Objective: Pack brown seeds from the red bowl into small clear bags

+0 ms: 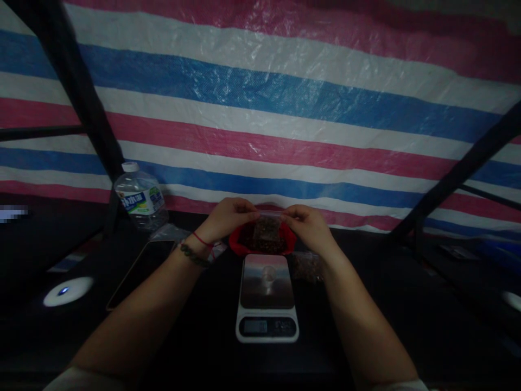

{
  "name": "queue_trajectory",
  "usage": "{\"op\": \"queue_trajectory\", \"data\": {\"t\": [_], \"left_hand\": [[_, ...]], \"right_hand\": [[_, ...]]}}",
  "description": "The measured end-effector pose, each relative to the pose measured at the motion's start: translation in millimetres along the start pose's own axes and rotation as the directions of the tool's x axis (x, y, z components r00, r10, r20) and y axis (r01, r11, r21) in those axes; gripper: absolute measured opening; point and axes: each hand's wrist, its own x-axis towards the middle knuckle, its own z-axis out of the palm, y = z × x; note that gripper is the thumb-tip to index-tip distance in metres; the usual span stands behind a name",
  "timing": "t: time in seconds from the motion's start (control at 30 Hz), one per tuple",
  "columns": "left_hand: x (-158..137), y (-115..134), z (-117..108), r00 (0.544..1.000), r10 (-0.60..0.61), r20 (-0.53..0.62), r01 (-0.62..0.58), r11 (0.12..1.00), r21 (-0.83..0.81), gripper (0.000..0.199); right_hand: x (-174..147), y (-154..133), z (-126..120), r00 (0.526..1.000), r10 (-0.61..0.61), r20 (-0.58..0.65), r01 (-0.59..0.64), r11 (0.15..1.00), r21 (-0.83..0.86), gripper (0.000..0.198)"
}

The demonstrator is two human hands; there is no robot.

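Between my two hands hangs a small clear zip bag (267,228) with dark brown bits inside. My left hand (233,218) pinches its upper left corner, and my right hand (308,224) pinches the upper right one. Behind and below the bag sits a red bowl (239,247) holding more dark bits, partly covered by the bag. In front of the bowl stands a white kitchen scale (267,314) with a metal plate and a lit display; its digits are too dim to read. Another filled clear bag (305,267) lies beside the scale, near my right wrist.
A large clear plastic bottle (141,203) stands at the back left, with a crumpled clear plastic bag (169,232) near its base. A dark tablet-like slab (140,271) lies by my left forearm. Further left is a white oval device (68,291). Striped sheeting (285,108) hangs behind the black table.
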Motion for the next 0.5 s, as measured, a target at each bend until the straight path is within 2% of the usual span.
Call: {"op": "queue_trajectory", "data": {"t": [0.1,0.3,0.5], "left_hand": [[-0.5,0.6,1.8,1.0,0.015,-0.024,-0.016,1.0,-0.018,0.028],[-6.1,7.5,7.4,1.0,0.005,-0.026,-0.008,0.995,-0.101,0.028],[-7.9,8.2,8.0,1.0,-0.001,-0.019,-0.001,0.998,-0.069,0.028]], "right_hand": [[0.3,0.0,2.3,0.999,-0.023,-0.025,0.023,1.0,-0.013,0.013],[-2.5,1.2,9.3,1.0,-0.008,0.003,0.007,0.996,0.093,0.017],[-4.8,-3.0,12.3,1.0,-0.023,-0.002,0.023,0.997,0.068,0.016]]}}
